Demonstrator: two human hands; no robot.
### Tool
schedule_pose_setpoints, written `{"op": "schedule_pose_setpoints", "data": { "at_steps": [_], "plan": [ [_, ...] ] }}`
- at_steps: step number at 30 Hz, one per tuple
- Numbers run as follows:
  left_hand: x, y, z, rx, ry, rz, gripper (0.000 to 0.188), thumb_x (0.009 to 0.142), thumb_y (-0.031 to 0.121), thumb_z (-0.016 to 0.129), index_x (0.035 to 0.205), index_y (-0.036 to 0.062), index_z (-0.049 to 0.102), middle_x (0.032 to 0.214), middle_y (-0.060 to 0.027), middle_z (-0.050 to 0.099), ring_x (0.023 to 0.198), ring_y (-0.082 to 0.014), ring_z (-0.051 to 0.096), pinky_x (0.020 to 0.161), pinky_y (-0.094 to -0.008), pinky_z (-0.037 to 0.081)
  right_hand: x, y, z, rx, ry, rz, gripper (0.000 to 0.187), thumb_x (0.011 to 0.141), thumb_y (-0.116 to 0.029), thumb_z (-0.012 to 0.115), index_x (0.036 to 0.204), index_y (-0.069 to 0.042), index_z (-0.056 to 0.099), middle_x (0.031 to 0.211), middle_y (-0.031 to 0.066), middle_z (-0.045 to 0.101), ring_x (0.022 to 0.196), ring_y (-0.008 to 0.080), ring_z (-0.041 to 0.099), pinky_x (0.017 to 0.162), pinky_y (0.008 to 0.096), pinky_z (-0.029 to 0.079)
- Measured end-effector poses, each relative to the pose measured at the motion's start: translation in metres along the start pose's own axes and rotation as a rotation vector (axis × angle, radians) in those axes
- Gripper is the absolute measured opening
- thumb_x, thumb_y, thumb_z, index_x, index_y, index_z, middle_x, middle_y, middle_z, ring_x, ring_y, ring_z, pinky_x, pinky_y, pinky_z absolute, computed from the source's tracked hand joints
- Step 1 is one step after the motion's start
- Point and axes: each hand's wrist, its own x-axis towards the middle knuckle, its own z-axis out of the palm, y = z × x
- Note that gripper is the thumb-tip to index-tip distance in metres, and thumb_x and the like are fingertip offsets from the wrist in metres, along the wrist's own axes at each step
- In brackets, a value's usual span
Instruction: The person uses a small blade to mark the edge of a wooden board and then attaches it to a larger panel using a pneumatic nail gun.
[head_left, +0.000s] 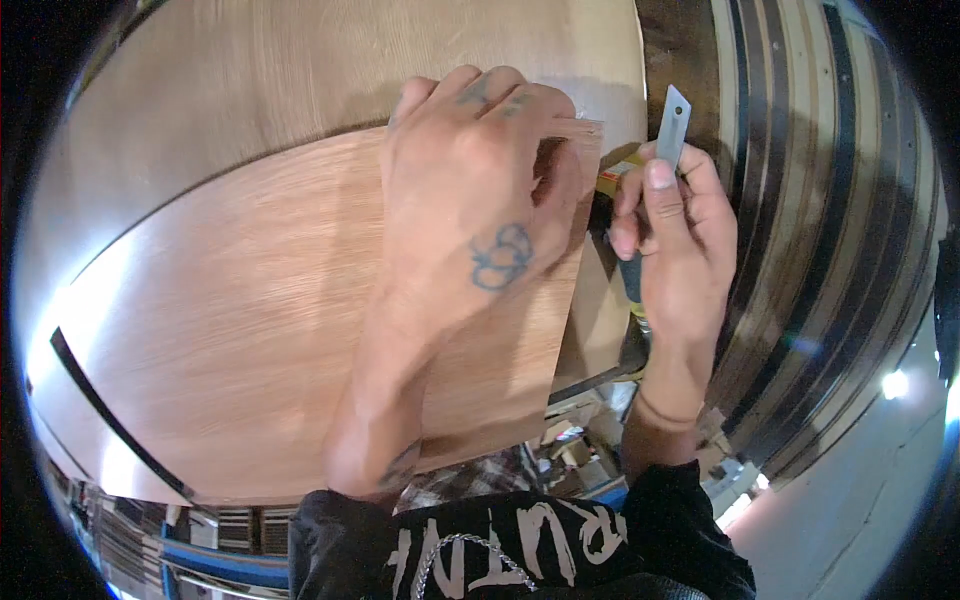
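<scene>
A thin sheet of reddish-brown wood (250, 300) spreads across the left and middle. My left hand (475, 190) lies back-up over its far right part, with the fingers curled over the far edge and the fingertips hidden. The thumb side of that hand is by the sheet's right corner. Just right of the sheet, my right hand (685, 220) is raised with its palm partly turned up. Between its thumb and fingers it pinches a flat grey knife blade (672, 135), which points away from me and has a small hole near its tip.
A larger pale wood panel (220, 80) lies beneath and beyond the sheet. Striped dark and light board edges (800, 200) fill the right side. A small yellow-and-red item (615, 175) sits behind my right fingers. Loose scraps (580, 455) lie lower down, near a blue rail (230, 568).
</scene>
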Motion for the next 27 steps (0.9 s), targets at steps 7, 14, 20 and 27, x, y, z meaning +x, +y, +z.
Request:
{"op": "schedule_pose_setpoints", "data": {
  "at_steps": [7, 14, 20, 27],
  "plan": [
    [0.012, 0.01, -0.014, 0.043, -0.156, -0.114, 0.019, 0.078, 0.006, 0.064, 0.095, 0.0013, 0.071, 0.081, -0.0107, 0.064, 0.079, -0.0306, 0.06, 0.081, -0.0411, 0.042, -0.025, -0.006, 0.038, 0.176, 0.151, 0.101, 0.015, 0.101, -0.014, 0.062, 0.103, 0.001, 0.063, 0.076, 0.0047, 0.066, 0.059, 0.0097, 0.064, 0.052, 0.0219, 0.053],
    [0.023, -0.002, -0.024, -0.358, -0.43, -0.332, 0.017, 0.088, 0.003, 0.064, 0.102, -0.006, 0.066, 0.079, -0.0093, 0.059, 0.073, -0.0173, 0.061, 0.068, -0.0311, 0.048, -0.026, 0.025, 0.061, 0.095, 0.247, 0.011, 0.018, 0.101, -0.014, 0.061, 0.093, 0.002, 0.06, 0.074, 0.0046, 0.067, 0.06, 0.0069, 0.063, 0.052, 0.0205, 0.05],
    [0.037, 0.006, -0.031, -0.357, -0.521, -0.4, 0.016, 0.095, 0.008, 0.064, 0.098, -0.007, 0.066, 0.079, -0.0051, 0.058, 0.068, -0.0091, 0.054, 0.062, -0.0257, 0.043, -0.027, 0.022, 0.067, 0.138, 0.193, 0.032, 0.021, 0.103, -0.016, 0.059, 0.092, 0.003, 0.057, 0.075, 0.0068, 0.068, 0.062, 0.0098, 0.067, 0.054, 0.0225, 0.054],
    [0.043, 0.014, -0.03, -0.189, -0.459, -0.549, 0.019, 0.097, 0.012, 0.064, 0.091, -0.0049, 0.069, 0.069, -0.0007, 0.059, 0.068, -0.0075, 0.053, 0.061, -0.0251, 0.042, -0.019, 0.009, 0.059, 0.342, 0.096, 0.191, 0.026, 0.105, -0.021, 0.055, 0.091, 0.001, 0.055, 0.075, 0.0095, 0.069, 0.061, 0.0132, 0.068, 0.053, 0.0232, 0.053]
  ]
}}
